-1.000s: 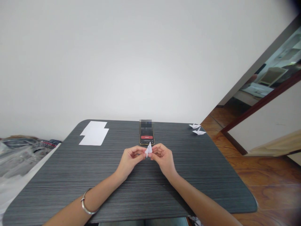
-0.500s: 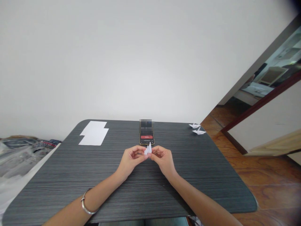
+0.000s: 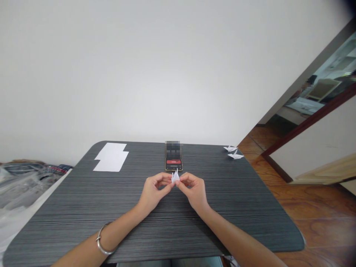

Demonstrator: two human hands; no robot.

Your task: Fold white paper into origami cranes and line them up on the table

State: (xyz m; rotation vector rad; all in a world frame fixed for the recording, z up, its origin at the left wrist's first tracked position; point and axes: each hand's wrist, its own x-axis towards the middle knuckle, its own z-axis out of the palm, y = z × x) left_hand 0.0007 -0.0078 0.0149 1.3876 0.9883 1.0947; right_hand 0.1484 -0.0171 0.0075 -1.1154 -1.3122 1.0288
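Observation:
Between my hands, over the middle of the dark table (image 3: 155, 230), is a small folded white paper crane (image 3: 175, 177) with pointed tips sticking up. My left hand (image 3: 154, 190) pinches its left side between thumb and fingers. From the right, my right hand (image 3: 194, 188) grips the other side in the same way. The thumbs nearly meet at the paper's lower edge. The fingertips behind the paper are partly hidden. Just beyond the paper a phone (image 3: 174, 167) with a lit screen is propped up.
White paper sheets (image 3: 111, 161) overlap at the table's far left. Two finished paper cranes, a nearer one (image 3: 236, 156) and a farther one (image 3: 230, 148), stand at the far right corner. A white wall (image 3: 172, 74) rises behind. Plastic-wrapped items (image 3: 25, 189) lie left of the table.
The pointed tips of the folded paper stand slightly farther apart, with the left one now separate from the taller one. Both hands keep their hold in nearly the same place.

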